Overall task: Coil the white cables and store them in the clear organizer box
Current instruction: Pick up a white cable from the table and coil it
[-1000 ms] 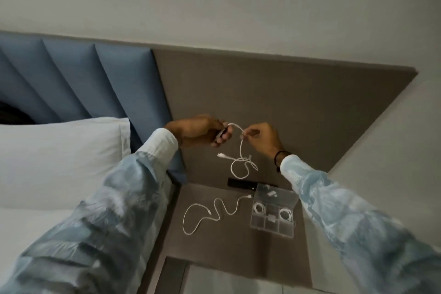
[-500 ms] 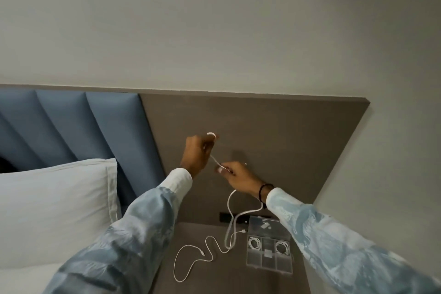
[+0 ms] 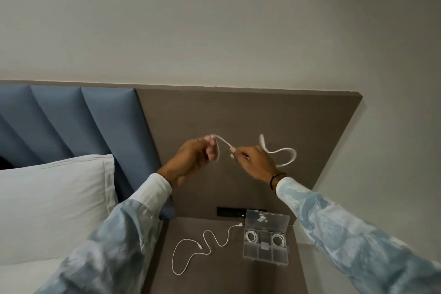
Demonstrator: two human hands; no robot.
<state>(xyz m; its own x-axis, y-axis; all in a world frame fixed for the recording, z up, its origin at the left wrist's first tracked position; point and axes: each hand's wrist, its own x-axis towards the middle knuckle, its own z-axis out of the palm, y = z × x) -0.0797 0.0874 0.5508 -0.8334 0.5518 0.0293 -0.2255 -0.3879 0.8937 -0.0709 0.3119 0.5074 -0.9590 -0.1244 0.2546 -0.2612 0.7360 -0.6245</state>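
Note:
Both hands are raised in front of the brown wall panel, holding one white cable (image 3: 284, 154). My left hand (image 3: 191, 162) grips one end, and a short stretch runs across to my right hand (image 3: 255, 162), which pinches it. The rest of the cable swings blurred in a loop to the right of my right hand. A second white cable (image 3: 205, 244) lies loose in curves on the brown nightstand (image 3: 214, 277). The clear organizer box (image 3: 266, 236) stands open at the nightstand's right, with a coiled white cable in each of two compartments.
A black socket strip (image 3: 230, 212) sits on the panel behind the box. A white pillow (image 3: 55, 205) and a blue padded headboard (image 3: 71, 122) are at the left. A pale wall closes off the right side of the nightstand.
The hanging tail of the held cable has lifted off the nightstand and swung up to the right of my right hand. My hands have moved slightly apart.

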